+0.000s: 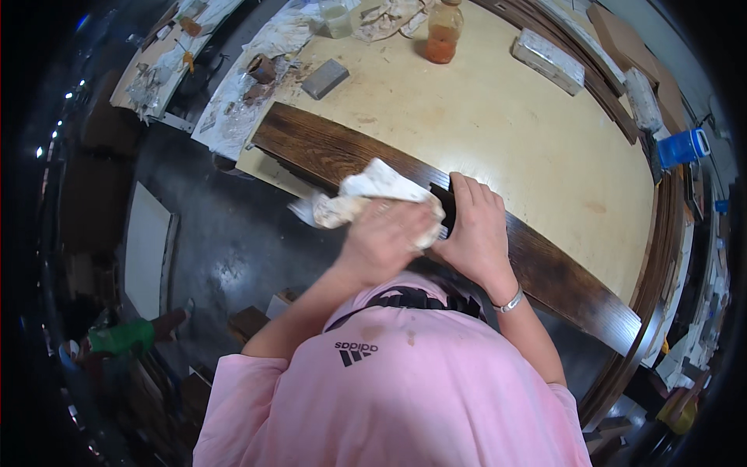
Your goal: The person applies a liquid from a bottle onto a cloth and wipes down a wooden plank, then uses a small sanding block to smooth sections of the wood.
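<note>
At the table's [545, 156] near edge, my left hand [385, 237] grasped a rag [380, 180] against the dark wooden plank [327, 148], which my right hand [480, 233] clasped, probably for steadiness.

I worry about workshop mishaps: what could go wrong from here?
The dark board lies along the near edge of the table, so a hard push might shift it off. Loose folds of the white cloth at the left hand could snag on the board. The jar with orange contents might tip if bumped.
</note>
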The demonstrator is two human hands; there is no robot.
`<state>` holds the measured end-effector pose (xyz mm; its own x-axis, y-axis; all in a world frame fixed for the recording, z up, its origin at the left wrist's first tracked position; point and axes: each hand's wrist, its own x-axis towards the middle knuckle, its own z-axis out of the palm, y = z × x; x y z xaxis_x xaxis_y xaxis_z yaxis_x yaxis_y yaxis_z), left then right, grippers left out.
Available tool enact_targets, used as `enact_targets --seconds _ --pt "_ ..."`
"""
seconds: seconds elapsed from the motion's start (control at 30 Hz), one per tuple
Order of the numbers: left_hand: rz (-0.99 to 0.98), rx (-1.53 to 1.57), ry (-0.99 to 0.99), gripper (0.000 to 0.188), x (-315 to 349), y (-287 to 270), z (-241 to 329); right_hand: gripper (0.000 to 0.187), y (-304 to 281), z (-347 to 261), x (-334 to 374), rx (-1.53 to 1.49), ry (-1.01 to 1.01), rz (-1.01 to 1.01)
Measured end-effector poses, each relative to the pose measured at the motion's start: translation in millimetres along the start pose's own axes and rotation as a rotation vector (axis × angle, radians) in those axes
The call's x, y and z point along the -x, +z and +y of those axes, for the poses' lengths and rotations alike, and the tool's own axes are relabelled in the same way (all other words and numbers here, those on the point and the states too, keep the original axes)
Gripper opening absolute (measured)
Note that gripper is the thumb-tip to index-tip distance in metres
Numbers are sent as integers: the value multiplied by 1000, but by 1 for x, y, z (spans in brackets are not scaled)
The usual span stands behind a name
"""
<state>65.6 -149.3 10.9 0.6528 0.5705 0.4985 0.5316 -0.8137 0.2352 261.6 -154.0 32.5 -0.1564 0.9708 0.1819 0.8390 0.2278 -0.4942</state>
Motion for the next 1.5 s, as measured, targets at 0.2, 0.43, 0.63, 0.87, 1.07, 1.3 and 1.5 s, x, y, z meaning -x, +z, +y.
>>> enact_targets --seconds 0.2,0.43,0.63,0.87,1.07,1.3,1.5 --pt "323 -200 -614 24 66 -71 -198 88 -3 -5 1 -41 28 -71" --pt "-148 -292 -369 40 -5 -62 -150 85 -6 -8 0 10 14 -72" --pt "-10 88 -955 43 27 -71 -258 86 -8 -10 0 12 18 -75" --pt "180 -266 -1126 34 75 -103 -284 88 -4 -8 -1 20 9 -78" --pt "644 680 -1161 23 101 -92 -250 89 -5 -12 1 64 44 -102" --pt "220 889 -965 30 105 -102 -263 94 1 -20 -5 131 105 -163" --pt "37 810 -808 37 112 -96 -294 105 24 -84 -54 176 237 -121"
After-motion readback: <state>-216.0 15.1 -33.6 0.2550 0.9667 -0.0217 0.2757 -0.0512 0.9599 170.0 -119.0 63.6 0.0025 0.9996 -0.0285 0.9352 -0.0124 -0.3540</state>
